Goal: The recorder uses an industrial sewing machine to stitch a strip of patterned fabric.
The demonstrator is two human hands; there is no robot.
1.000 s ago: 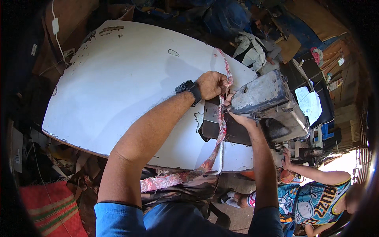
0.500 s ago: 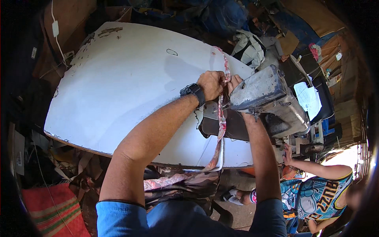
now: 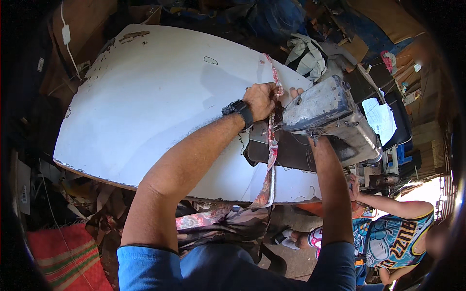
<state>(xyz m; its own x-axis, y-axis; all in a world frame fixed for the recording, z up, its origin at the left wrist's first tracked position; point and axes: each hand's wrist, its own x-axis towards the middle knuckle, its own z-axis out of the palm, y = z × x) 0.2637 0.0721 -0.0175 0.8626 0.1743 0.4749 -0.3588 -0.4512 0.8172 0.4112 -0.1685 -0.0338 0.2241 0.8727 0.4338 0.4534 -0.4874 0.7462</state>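
My left hand (image 3: pixel 259 101), a black watch on its wrist, is closed on a pink floral strip (image 3: pixel 274 72) beside the needle end of a worn metal sewing machine (image 3: pixel 320 106). My right hand (image 3: pixel 295 92) reaches behind the machine head; only some fingertips show, stretched out, and the rest is hidden. The strip runs across the dark machine bed (image 3: pixel 257 150) and over the front edge of the white table (image 3: pixel 126 106), with a white cord (image 3: pixel 271 189) alongside. Its wider part (image 3: pixel 194 220) hangs below the edge, near my lap.
Another person (image 3: pixel 388 242) is at the lower right, a hand up by the table's right end. Papers (image 3: pixel 378 121) lie right of the machine. Crumpled pale cloth (image 3: pixel 308 56) and clutter sit beyond the table. A red striped cloth (image 3: pixel 68 257) is at the lower left.
Both hands have moved slightly away from me along the strip, my right one farther behind the machine head. The hanging part of the strip has been drawn up a little.
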